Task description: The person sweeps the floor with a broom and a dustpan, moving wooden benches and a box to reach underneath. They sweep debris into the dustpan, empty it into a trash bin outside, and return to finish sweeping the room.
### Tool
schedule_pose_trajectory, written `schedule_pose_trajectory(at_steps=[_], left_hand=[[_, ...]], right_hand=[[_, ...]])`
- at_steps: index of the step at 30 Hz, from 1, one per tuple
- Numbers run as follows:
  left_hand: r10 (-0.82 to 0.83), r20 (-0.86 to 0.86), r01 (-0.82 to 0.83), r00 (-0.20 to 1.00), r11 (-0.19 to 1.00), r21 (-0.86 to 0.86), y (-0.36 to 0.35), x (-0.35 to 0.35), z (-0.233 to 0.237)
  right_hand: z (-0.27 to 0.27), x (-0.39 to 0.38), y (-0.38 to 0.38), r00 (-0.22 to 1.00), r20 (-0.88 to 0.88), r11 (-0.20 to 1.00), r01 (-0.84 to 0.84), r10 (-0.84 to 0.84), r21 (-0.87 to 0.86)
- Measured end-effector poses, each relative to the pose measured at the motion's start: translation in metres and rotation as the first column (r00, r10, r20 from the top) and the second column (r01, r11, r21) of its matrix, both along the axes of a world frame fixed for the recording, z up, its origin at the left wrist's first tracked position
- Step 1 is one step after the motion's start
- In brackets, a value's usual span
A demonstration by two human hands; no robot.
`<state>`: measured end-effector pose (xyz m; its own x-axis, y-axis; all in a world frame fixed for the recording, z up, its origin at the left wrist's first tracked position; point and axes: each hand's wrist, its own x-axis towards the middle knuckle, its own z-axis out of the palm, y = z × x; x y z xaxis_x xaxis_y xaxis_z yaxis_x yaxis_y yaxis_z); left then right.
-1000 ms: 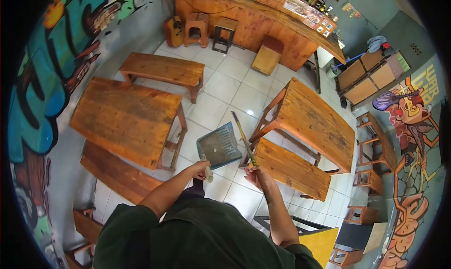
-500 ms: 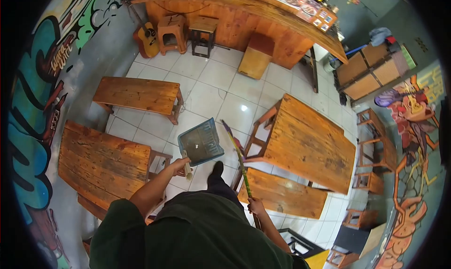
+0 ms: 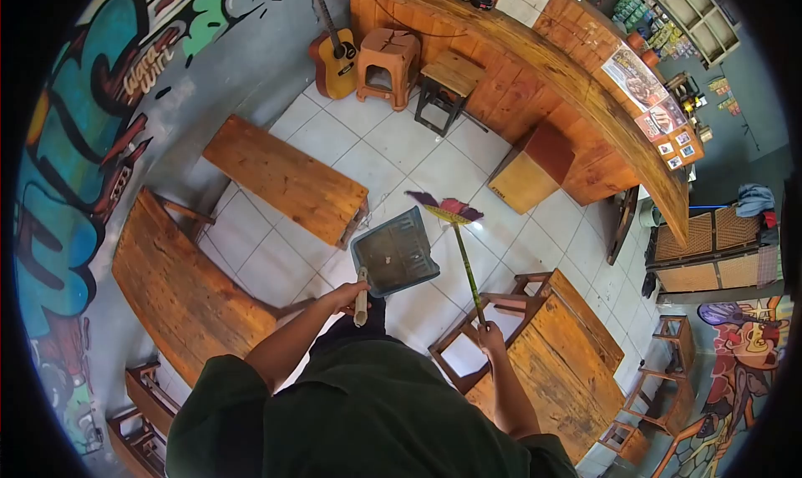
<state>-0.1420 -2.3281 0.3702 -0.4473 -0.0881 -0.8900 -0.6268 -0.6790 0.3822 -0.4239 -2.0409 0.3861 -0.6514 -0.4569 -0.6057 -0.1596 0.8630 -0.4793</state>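
Below me, in the head view, my two bare arms reach forward from a dark green shirt (image 3: 376,411) over a floor (image 3: 334,148) of glossy, pale square tiles. My left hand (image 3: 347,298) is curled around the pale, tube-like handle (image 3: 361,311) of a dustpan (image 3: 397,252); the handle's near end is round and hollow. The pan itself is blue-grey, a wide shallow tray with raised rims, ridged along its right side and dull and dusty inside, where a small pale scrap (image 3: 387,261) lies. It is straight ahead of my left hand; I cannot tell whether its underside touches the tiles. My right hand (image 3: 491,338) is closed around the slim, green-and-yellow mottled shaft of a broom (image 3: 466,263). The broom slants away from me to a flat, fan-shaped head (image 3: 449,209) in purple and pinkish red, spread just beside the pan's far edge.

To the left are a long, smooth wooden bench (image 3: 288,182) and a broad plank table (image 3: 184,286); to the right, another worn table (image 3: 560,361) with dark, blotchy grain. Beyond them, a varnished wooden surface (image 3: 543,59) curves across, with a guitar (image 3: 336,69), an orange-brown stool (image 3: 388,60) and a boxy block (image 3: 530,182) standing before it.
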Motion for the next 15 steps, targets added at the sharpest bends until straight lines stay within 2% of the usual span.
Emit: schedule_pose_trajectory(at_steps=[1, 3, 4, 5, 7, 8, 10, 11, 13, 15], left_hand=[[-0.013, 0.014, 0.013, 1.000, 1.000, 0.011, -0.018, -0.011, -0.004], [-0.018, 0.049, 0.016, 0.999, 0.999, 0.041, -0.043, -0.030, -0.010], [-0.047, 0.056, 0.048, 0.997, 0.999, -0.007, -0.059, -0.040, -0.008], [-0.075, 0.068, 0.078, 0.995, 0.995, -0.056, -0.072, -0.049, -0.005], [-0.069, 0.100, 0.076, 0.993, 0.995, -0.065, -0.095, -0.064, -0.006], [-0.060, 0.134, 0.072, 0.989, 0.994, -0.083, -0.108, -0.073, -0.006], [-0.048, 0.149, 0.061, 0.988, 0.994, -0.085, -0.129, -0.090, -0.003], [-0.026, 0.153, 0.040, 0.988, 0.995, -0.090, -0.136, -0.100, -0.004], [-0.013, 0.186, 0.029, 0.982, 0.996, -0.081, -0.151, -0.113, -0.020], [0.097, 0.197, -0.088, 0.976, 0.995, -0.056, -0.161, -0.128, -0.039]], right_hand=[[0.005, -0.007, -0.017, 0.986, -0.152, 0.996, -0.080, 0.073, -0.043], [0.023, -0.013, -0.054, 0.998, -0.051, 0.997, 0.026, -0.022, 0.074], [0.006, -0.021, -0.065, 0.987, -0.145, 0.995, -0.056, 0.066, 0.078], [-0.006, -0.031, -0.068, 0.989, -0.127, 0.992, -0.056, 0.070, 0.111], [-0.026, -0.053, -0.084, 0.995, 0.091, 0.988, 0.036, -0.050, 0.151], [-0.041, -0.064, -0.094, 0.993, 0.103, 0.987, 0.041, -0.057, 0.156], [-0.063, -0.086, -0.118, 0.999, 0.028, 0.998, -0.040, 0.038, 0.050], [-0.077, -0.098, -0.131, 0.999, 0.041, 0.998, -0.033, 0.031, 0.057], [-0.098, -0.127, -0.177, 0.961, -0.176, 0.977, -0.210, 0.212, 0.034], [-0.106, -0.163, -0.240, 0.997, 0.035, 0.997, -0.065, 0.063, 0.049]])
